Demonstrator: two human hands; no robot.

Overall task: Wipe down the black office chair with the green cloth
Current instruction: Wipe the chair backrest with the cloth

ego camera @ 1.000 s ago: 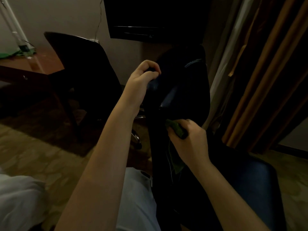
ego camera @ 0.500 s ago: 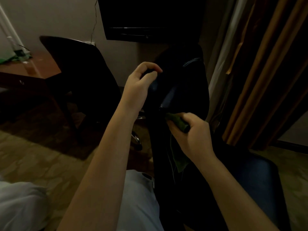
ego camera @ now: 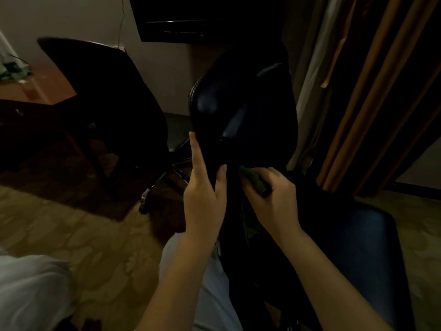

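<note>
The black office chair (ego camera: 243, 108) fills the middle of the dim view, its glossy backrest in front of me and its seat (ego camera: 358, 247) at the lower right. My left hand (ego camera: 202, 194) lies against the left edge of the backrest with straight fingers and the thumb on the front face. My right hand (ego camera: 274, 201) grips the bunched green cloth (ego camera: 253, 179) and holds it against the lower backrest. A tail of the cloth hangs down below that hand.
A second dark chair (ego camera: 102, 96) on a wheeled base stands to the left, beside a wooden desk (ego camera: 28, 91). A dark screen (ego camera: 191, 17) hangs on the wall behind. Brown curtains (ego camera: 372, 87) close off the right. Patterned carpet (ego camera: 78, 235) covers the floor.
My left hand has let go of the top of the backrest and slid down its left edge, fingers now straight. My right hand with the cloth stays at the lower backrest.
</note>
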